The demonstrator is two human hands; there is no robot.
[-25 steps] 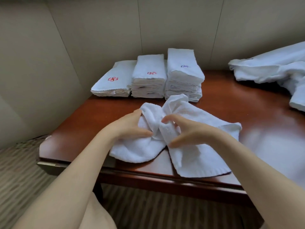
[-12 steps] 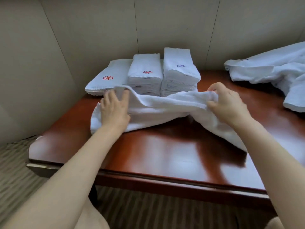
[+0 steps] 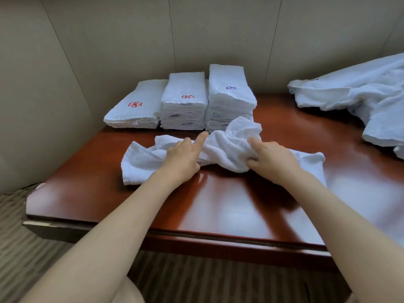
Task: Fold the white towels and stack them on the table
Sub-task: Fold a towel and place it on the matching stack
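While the left hand (image 3: 182, 159) rests loose-fingered on the bunched white towel (image 3: 220, 149) and the right hand (image 3: 273, 158) grips it, better draw both outward, flattening it before folding.

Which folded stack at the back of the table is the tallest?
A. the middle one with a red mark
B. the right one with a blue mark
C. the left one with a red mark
B: the right stack, with a blue mark on top, rises above the middle stack and the low left stack.
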